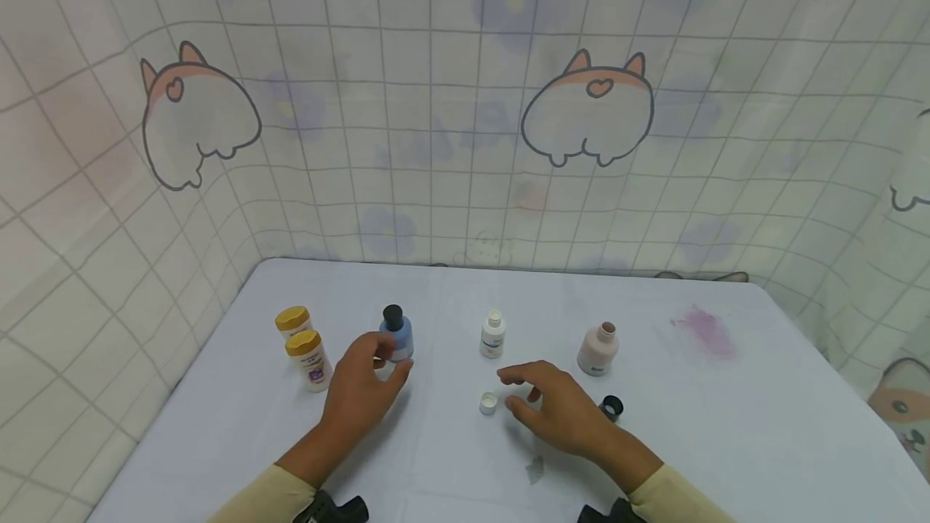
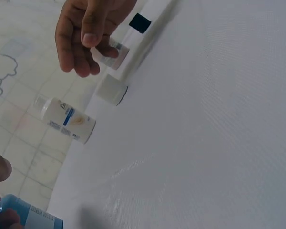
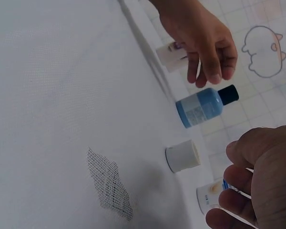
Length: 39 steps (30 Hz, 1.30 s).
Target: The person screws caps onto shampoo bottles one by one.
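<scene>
My left hand [image 1: 363, 382] reaches toward a blue bottle [image 1: 404, 339] with a black cap on. Its fingers are loosely bent and hold nothing; in the right wrist view [image 3: 200, 107] a gap shows between the fingertips and the bottle. My right hand [image 1: 555, 406] hovers over the table with relaxed, spread fingers, nearest to a small white cap [image 1: 488, 403]. Behind that cap stands an uncapped white bottle [image 1: 492, 337]. A pale pink bottle [image 1: 598, 351] stands without its cap, beyond the right hand. A black cap [image 1: 612, 407], partly hidden, lies beside the right wrist.
Two white jars with yellow lids, the front jar [image 1: 314, 370] and the rear jar [image 1: 293, 319], stand left of my left hand. A pink stain [image 1: 705, 332] marks the white tablecloth at the right. A patterned curtain [image 1: 436, 119] hangs behind the table.
</scene>
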### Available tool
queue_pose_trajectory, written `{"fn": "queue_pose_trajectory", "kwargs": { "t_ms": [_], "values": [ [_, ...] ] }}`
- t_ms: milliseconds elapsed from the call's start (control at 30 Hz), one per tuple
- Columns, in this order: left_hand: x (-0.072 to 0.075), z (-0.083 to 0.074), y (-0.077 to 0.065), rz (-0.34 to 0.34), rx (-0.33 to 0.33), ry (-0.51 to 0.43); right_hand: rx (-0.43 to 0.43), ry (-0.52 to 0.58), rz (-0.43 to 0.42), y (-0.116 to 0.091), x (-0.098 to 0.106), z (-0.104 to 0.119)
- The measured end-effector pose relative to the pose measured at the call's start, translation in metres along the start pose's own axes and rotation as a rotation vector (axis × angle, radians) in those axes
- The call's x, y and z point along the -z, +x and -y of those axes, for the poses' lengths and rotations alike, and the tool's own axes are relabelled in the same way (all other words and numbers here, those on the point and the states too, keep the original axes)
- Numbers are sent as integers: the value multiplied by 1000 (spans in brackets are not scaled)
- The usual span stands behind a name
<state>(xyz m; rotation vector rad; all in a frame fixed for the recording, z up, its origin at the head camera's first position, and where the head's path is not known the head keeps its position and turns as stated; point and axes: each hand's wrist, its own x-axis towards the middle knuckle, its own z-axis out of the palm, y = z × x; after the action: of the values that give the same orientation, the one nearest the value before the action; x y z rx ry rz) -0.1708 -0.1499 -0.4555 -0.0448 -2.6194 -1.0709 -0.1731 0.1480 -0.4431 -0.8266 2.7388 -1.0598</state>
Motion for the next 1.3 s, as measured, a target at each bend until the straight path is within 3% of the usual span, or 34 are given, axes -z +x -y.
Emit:
{"fn": "queue_pose_trajectory", "kwargs": {
  "t_ms": [200, 600, 800, 1133, 1300],
  "values": [
    [-8, -10, 2, 85, -75, -46, -22, -21, 16, 1, 0, 1],
    [-26, -16, 15, 331, -85, -133, -45, -56, 9, 3, -7, -1],
    [-37, -18, 21, 361, -111, -157, -47, -53, 15, 4, -9, -3],
    [-47, -20, 29, 398, -97, -203, 2, -10, 11, 6, -14, -5],
    [-53, -22, 34, 385, -127, -209, 13, -6, 8, 6, -17, -5]
  ]
}}
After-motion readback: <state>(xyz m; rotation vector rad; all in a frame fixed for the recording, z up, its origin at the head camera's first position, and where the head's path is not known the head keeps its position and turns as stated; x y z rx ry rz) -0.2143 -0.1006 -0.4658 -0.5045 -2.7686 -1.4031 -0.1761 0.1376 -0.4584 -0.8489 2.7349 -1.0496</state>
